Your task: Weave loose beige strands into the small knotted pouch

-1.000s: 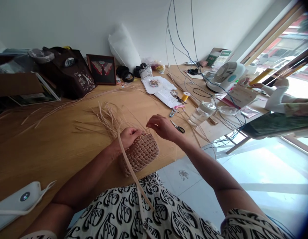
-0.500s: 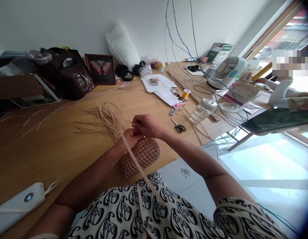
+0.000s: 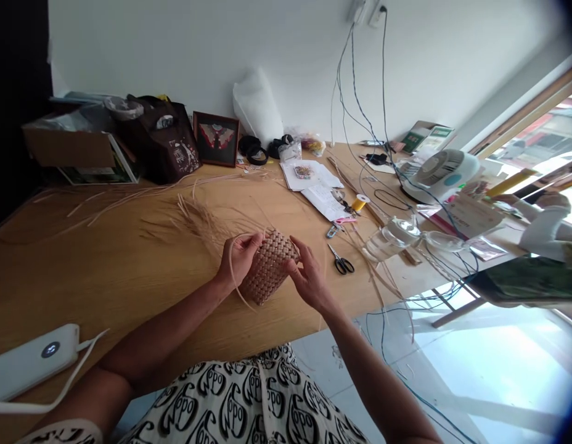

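Head view, as I am seeing from the room:
- left hand [image 3: 237, 262] is half closed, it grips the woven basket [image 3: 270, 268]
- right hand [image 3: 309, 283] holds the other side, fingers little spread
- basket is in frame centre, over the table [image 3: 105, 277]

You're wearing a loose white garment [image 3: 240, 394] printed all over with big black looping letters, its sleeve [image 3: 59, 433] hemmed in the same print, and your forearms [image 3: 170, 327] run bare down to your left hand [image 3: 237, 262] and right hand [image 3: 309, 283].
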`<state>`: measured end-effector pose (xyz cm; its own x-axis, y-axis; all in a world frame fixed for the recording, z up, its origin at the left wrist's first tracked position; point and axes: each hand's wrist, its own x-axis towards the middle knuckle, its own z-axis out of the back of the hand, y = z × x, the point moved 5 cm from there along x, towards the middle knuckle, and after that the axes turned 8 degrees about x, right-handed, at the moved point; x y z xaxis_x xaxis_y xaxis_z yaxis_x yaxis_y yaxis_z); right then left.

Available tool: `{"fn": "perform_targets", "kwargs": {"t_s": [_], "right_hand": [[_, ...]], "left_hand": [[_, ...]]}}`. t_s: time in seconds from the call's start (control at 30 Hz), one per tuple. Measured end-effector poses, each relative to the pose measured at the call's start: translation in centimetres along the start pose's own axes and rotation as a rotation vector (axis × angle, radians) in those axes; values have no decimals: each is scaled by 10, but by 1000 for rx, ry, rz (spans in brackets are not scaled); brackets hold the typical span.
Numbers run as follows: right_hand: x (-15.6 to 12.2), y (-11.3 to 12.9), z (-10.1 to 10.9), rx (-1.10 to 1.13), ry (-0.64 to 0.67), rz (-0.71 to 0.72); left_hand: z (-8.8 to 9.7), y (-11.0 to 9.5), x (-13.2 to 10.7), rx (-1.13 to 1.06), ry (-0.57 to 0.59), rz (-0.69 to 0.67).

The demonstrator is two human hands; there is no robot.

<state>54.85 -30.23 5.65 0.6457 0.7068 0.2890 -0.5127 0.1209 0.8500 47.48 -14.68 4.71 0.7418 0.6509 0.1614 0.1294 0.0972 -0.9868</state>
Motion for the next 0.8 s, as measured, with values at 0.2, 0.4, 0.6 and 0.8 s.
{"fn": "perform_targets", "kwargs": {"t_s": [0.2, 0.4, 0.6, 0.8], "right_hand": [[1, 6, -12, -115, -50, 99], [1, 15, -12, -154, -21, 110], [0, 18, -11, -192, 2, 96], [0, 9, -8, -225, 38, 106]], "left_hand": [[-2, 0, -1, -73, 31, 38], [1, -1, -2, 0, 75, 31], [-2, -1, -3, 53, 153, 62], [-3, 5, 1, -98, 208, 146]]}}
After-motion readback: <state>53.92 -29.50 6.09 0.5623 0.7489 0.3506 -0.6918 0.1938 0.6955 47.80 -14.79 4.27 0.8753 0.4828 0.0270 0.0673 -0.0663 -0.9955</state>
